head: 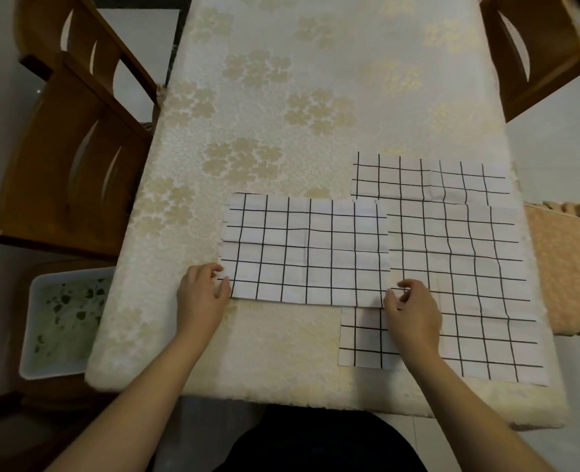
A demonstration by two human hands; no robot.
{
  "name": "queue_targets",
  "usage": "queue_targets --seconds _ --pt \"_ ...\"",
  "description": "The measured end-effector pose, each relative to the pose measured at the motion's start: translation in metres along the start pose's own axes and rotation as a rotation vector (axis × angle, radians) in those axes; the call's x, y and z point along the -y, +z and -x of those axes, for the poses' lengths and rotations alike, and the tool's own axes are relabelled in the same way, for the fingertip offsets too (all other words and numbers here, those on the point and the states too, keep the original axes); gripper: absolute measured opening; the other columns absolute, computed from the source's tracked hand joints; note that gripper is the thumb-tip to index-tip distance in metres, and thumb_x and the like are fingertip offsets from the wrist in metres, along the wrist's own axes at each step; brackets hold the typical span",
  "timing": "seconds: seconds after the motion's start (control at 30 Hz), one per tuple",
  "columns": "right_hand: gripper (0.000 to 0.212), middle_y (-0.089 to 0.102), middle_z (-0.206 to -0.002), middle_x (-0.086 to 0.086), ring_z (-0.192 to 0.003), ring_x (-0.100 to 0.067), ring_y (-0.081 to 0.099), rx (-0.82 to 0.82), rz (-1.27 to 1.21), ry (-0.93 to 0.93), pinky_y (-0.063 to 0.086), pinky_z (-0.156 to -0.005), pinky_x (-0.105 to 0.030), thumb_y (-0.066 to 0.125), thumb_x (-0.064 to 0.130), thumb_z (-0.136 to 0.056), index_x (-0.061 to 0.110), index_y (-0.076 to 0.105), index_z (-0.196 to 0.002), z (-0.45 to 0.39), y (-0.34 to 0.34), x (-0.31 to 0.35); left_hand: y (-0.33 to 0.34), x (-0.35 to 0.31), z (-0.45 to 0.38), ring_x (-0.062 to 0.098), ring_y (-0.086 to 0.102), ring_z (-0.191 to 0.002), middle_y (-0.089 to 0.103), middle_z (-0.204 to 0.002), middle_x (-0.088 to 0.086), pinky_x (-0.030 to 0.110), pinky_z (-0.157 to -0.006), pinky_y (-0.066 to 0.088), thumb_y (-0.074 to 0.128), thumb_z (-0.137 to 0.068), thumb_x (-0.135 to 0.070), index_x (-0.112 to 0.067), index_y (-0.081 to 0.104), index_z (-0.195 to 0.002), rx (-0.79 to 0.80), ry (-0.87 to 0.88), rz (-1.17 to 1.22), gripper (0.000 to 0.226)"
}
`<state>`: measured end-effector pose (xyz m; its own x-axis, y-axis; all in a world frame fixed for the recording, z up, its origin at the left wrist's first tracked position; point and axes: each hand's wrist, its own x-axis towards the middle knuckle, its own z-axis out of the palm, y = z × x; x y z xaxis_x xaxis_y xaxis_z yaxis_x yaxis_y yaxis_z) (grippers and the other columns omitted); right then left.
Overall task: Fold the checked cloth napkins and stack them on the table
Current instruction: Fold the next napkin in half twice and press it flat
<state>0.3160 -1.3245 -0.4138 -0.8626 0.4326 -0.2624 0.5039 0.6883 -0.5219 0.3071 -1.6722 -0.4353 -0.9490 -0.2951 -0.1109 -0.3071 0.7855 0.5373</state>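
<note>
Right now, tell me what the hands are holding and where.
Both grip the front napkin at its near corners: left hand the left corner, right hand the right.

We see two bare forearms reaching in from the bottom of the view, with no sleeves showing on them. The left hand [202, 294] and the right hand [412, 311] carry no rings, watch or bracelet that we can make out. Between the arms, at the lower edge, we see dark, nearly black clothing [319, 441].
</note>
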Motion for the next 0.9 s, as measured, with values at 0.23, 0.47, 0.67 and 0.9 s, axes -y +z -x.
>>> queue_targets --seconds 0.23,0.47,0.67,0.9 --pt "0.043 0.056 -0.135 -0.01 -0.127 -0.027 0.049 0.04 0.178 -0.631 0.037 -0.107 -0.041 0.048 0.021 -0.097 0.011 0.05 -0.139 -0.001 0.065 0.055 0.046 -0.034 -0.009 0.023 0.044 -0.132 0.053 -0.14 0.006 0.041 -0.109 0.035 0.038 -0.095 -0.029 -0.012 0.049 -0.139 0.145 0.544 -0.228 0.048" --pt "0.059 0.008 -0.163 -0.001 -0.151 -0.016 0.005 0.288 0.407 -0.773 0.0 -0.121 -0.034 0.021 0.04 -0.102 0.015 0.012 -0.156 -0.013 0.117 0.077 0.065 -0.041 -0.028 0.018 0.019 -0.148 0.023 -0.161 0.0 0.041 -0.119 0.013 0.025 -0.1 -0.046 -0.015 0.022 -0.154 0.294 0.567 -0.468 0.062" --pt "0.075 -0.001 -0.164 0.003 -0.151 -0.016 -0.003 0.238 0.53 -0.714 0.001 -0.121 -0.044 0.02 0.066 -0.096 0.025 0.007 -0.157 -0.032 0.103 0.059 0.062 -0.031 -0.027 0.021 -0.004 -0.151 -0.004 -0.164 -0.003 0.051 -0.119 0.001 0.024 -0.091 -0.071 -0.027 0.004 -0.157 0.299 0.439 -0.561 0.082" --pt "0.076 -0.015 -0.163 0.005 -0.149 -0.014 -0.017 0.206 0.61 -0.599 -0.009 -0.121 -0.041 0.013 0.071 -0.093 0.033 -0.008 -0.155 -0.068 0.057 0.022 0.04 -0.007 -0.02 0.025 -0.024 -0.147 -0.023 -0.161 0.005 0.056 -0.118 -0.004 0.017 -0.079 -0.086 -0.027 -0.01 -0.155 0.325 0.322 -0.576 0.1"
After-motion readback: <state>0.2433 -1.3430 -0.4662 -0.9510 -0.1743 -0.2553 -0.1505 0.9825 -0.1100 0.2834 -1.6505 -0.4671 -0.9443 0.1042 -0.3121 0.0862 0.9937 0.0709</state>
